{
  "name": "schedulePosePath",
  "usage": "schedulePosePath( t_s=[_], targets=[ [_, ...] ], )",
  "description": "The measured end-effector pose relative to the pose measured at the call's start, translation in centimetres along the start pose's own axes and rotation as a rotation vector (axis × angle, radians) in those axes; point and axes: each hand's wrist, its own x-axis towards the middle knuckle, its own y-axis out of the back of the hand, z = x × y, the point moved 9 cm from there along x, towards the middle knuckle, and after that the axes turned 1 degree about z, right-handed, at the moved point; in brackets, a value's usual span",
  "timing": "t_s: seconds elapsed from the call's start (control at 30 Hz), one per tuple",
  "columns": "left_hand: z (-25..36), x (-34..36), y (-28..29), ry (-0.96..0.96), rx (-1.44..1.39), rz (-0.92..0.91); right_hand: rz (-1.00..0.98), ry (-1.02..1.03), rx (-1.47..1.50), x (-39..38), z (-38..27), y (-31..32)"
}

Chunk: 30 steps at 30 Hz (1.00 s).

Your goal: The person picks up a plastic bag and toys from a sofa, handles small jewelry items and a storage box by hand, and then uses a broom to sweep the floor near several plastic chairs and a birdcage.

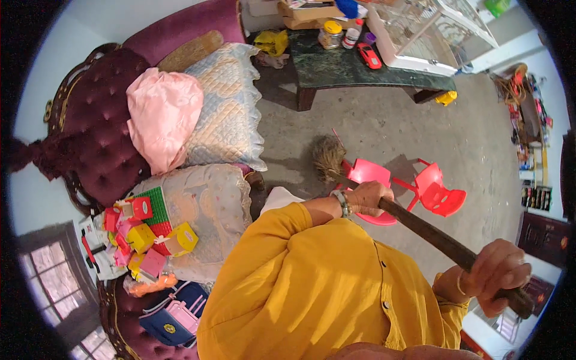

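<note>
I hold a broom by its long dark wooden handle (429,231), which runs slantwise across in front of me. My left hand (367,198), with a beaded bracelet at the wrist, is closed round the handle's middle part. Toward the handle's upper end my right hand (497,273) grips it, fingers wrapped round. The broom's brushy grey-brown head (327,157) is over the concrete floor (384,120), left of a small pink chair (368,170). That chair is partly hidden behind my left hand. A thin pink stick (338,137) shows beside the bristles.
A red small chair (443,195) stands right of the pink one. A dark low table (354,75) holds jars, a toy car and a glass-sided case (414,36). On the left, a purple sofa (96,114) bears cushions, pink cloth (165,117), toy blocks and a blue bag (174,315).
</note>
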Motion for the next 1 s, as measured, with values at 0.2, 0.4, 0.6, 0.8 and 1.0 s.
schedulePosePath(
  t_s=[0.2, 0.4, 0.6, 0.8, 1.0],
  targets=[
    [-0.4, -0.5, 6.6, 0.002, 0.285, -0.012, 0.360, 0.092, 0.030, -2.6, -0.1, 5.4],
    [-7.9, -0.9, 24.3, -0.005, 0.436, 0.194, 0.524, -0.181, -0.372, 0.0, 14.0, 0.3],
    [-15.8, -1.3, 36.1, 0.010, 0.621, 0.627, 0.008, -0.387, -0.407, 6.3, 28.8, -6.9],
    [-12.3, 1.6, 29.2, -0.005, 0.474, 0.050, 0.191, -0.566, -0.471, 7.9, 22.0, -3.8],
    [-4.8, 1.4, 18.5, -0.004, 0.225, -0.243, 0.525, -0.367, -0.305, 9.0, 13.8, -0.7]
  ],
)
